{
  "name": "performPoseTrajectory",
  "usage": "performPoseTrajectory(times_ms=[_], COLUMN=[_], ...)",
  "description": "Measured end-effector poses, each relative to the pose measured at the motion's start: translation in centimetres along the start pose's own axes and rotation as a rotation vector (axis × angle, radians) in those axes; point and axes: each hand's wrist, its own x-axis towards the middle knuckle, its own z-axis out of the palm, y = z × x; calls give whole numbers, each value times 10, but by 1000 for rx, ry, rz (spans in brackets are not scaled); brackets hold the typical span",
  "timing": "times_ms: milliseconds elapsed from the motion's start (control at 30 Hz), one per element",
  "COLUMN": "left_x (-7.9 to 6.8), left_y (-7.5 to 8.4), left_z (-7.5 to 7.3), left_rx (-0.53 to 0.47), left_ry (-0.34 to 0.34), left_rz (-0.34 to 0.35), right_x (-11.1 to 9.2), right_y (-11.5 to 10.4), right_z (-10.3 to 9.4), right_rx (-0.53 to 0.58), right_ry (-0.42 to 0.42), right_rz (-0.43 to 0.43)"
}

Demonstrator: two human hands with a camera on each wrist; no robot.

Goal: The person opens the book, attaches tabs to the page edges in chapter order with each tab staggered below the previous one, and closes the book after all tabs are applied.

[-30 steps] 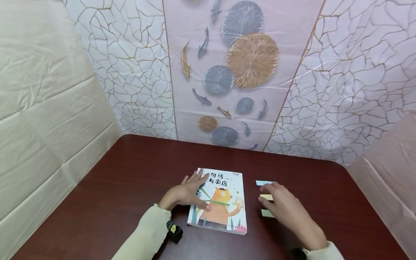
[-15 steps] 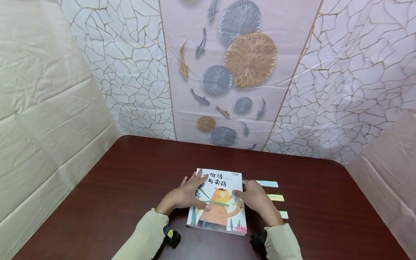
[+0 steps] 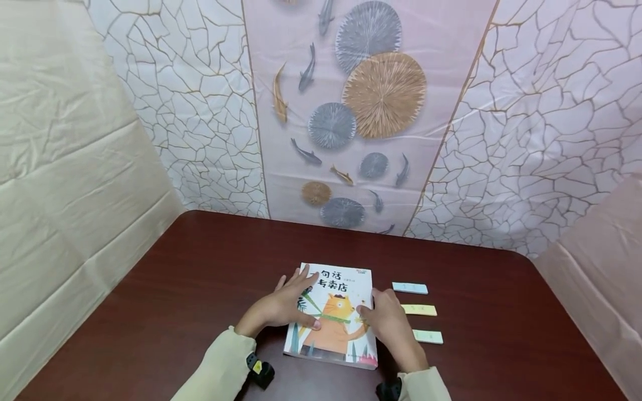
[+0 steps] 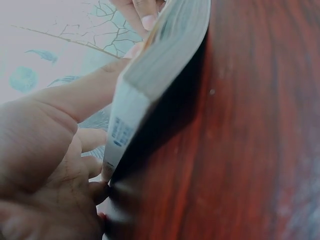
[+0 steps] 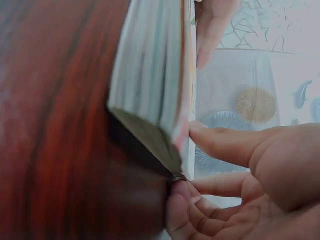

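Observation:
A paperback book with an orange cat on its white cover lies flat on the dark red table. My left hand rests over its left side, thumb on the cover, fingers spread toward the top. In the left wrist view the fingers lie along the spine. My right hand pinches the opposite edge: its thumb presses the cover while the curled fingers meet the page edges. The undersides of some fingers are hidden.
Right of the book lie three flat paper strips: blue, yellow and pale green, the last two partly behind my right hand. Patterned cloth hangs behind the table, with plain cloth at the left.
My right hand has moved left from over the paper strips to the book's right edge and taken hold there. The left hand stays on the book.

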Motion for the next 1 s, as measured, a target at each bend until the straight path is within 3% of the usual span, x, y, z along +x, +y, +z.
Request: performPoseTrajectory(times_ms=[233, 433, 733, 1000], left_x=[-2, -1, 1, -1], left_y=[5, 7, 7, 15], left_z=[0, -3, -4, -3], left_rx=[18, 58, 98, 161], left_ry=[-17, -28, -16, -3], left_rz=[-5, 9, 0, -25], right_x=[-11, -14, -11, -16], right_y=[-9, -13, -11, -17], right_z=[5, 4, 3, -2], right_rx=[-161, -176, -188, -150], right_ry=[65, 191, 96, 172], right_rz=[-48, -57, 19, -9])
